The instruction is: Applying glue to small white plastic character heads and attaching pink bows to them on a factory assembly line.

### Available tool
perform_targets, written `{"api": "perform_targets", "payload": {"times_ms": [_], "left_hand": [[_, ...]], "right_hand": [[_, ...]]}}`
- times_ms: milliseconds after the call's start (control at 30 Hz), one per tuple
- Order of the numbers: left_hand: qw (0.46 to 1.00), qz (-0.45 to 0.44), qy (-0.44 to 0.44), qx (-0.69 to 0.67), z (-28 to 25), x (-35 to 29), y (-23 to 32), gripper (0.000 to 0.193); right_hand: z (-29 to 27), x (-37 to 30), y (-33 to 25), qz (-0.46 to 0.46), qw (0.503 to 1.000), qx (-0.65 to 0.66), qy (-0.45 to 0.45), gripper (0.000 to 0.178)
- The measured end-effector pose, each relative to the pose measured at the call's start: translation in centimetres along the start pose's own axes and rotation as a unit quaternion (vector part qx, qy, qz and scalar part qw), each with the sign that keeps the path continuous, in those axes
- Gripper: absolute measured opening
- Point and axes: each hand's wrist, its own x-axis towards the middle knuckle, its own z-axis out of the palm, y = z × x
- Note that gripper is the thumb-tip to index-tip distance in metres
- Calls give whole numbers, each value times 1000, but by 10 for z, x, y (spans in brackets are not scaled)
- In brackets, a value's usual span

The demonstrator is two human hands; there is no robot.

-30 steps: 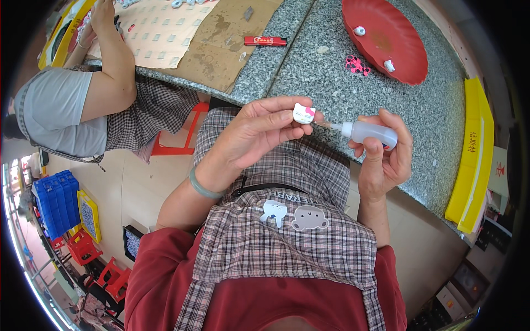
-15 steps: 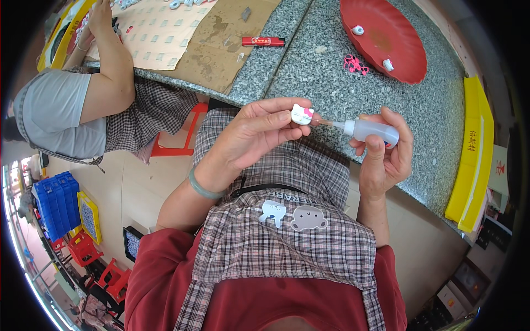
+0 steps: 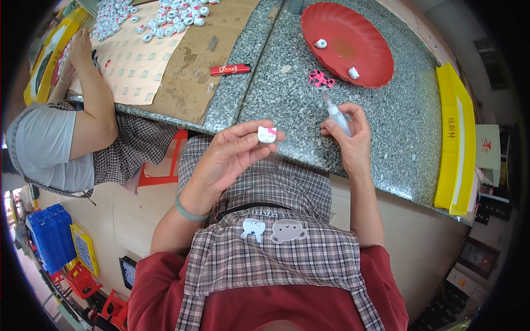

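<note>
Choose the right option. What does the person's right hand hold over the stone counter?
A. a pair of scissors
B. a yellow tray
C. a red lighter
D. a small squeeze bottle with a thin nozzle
D: the right hand grips a small translucent squeeze bottle, nozzle pointing up and away.

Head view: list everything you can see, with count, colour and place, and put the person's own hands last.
Counter: one, grey speckled stone, ahead.
Tray: one, red, far on the counter.
Charms in the tray: two, white.
Bows: small pink cluster, before the tray.
Lighter: one, red, on the counter.
Cardboard: one, brown, far left.
Charm pile: many, white, on the cardboard.
Bin: one, yellow, right edge.
Co-worker: one, grey top, left.
Crate: one, blue, on the floor.
Left hand: fingers hold a white charm.
Right hand: holds a clear bottle.
</note>
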Motion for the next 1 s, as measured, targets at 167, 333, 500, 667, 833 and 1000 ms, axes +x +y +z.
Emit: {"api": "perform_targets", "payload": {"times_ms": [167,333,500,667,833,1000], "left_hand": [[1000,0,7,6,0,1,0,33],[1000,-6,9,9,0,1,1,33],[1000,-8,-1,9,-2,-1,1,32],[1000,-9,-2,11,-3,-2,0,32],[1000,-12,-7,12,-3,-1,-2,32],[1000,-11,-11,10,-3,-3,-4,32]], "right_hand": [[0,31,0,-90,962,-253,49,28],[16,60,3,-284,833,-470,67,24],[28,64,-1,-264,779,-568,39,24],[26,72,-5,-256,755,-604,8,22],[23,75,-14,-268,726,-632,-35,14],[13,76,-25,-157,844,-502,-107,18]]}}
